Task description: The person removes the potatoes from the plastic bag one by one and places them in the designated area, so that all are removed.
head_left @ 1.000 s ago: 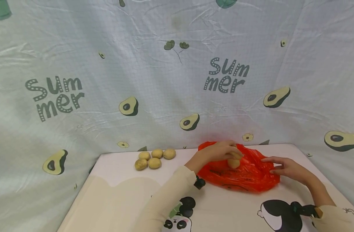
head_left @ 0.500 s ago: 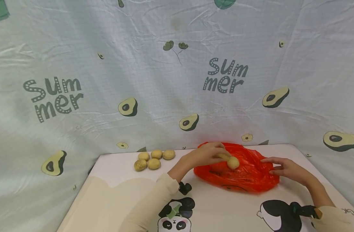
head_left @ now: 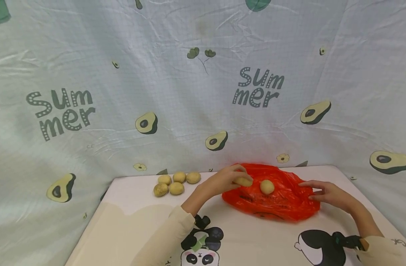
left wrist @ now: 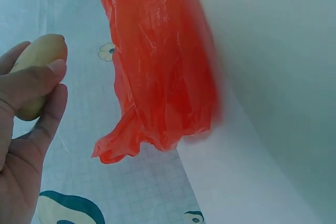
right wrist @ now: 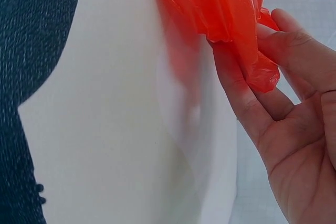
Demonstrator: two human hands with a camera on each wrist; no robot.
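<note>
My left hand (head_left: 219,180) grips a yellow potato (head_left: 244,181) over the left part of a red plastic bag (head_left: 282,205). In the left wrist view the thumb and fingers wrap around this potato (left wrist: 46,51), which is apart from the bag. Another round potato (head_left: 267,187) appears at the middle of the crumpled bag; whether it lies on top or in the opening is hard to tell. At the bag's right edge, my right hand (head_left: 334,194) pinches the thin plastic. The right wrist view has the bag's edge (right wrist: 231,9) between thumb and fingers.
Several potatoes (head_left: 176,188) sit in a cluster at the back left of the white table (head_left: 139,229). A printed cloth (head_left: 176,92) hangs behind the table's far edge. Panda and other dark cartoon prints mark the tabletop.
My left hand has drawn back leftward across the bag with its potato. This uncovers the other potato at the bag's middle. My right hand keeps its place at the bag's edge.
</note>
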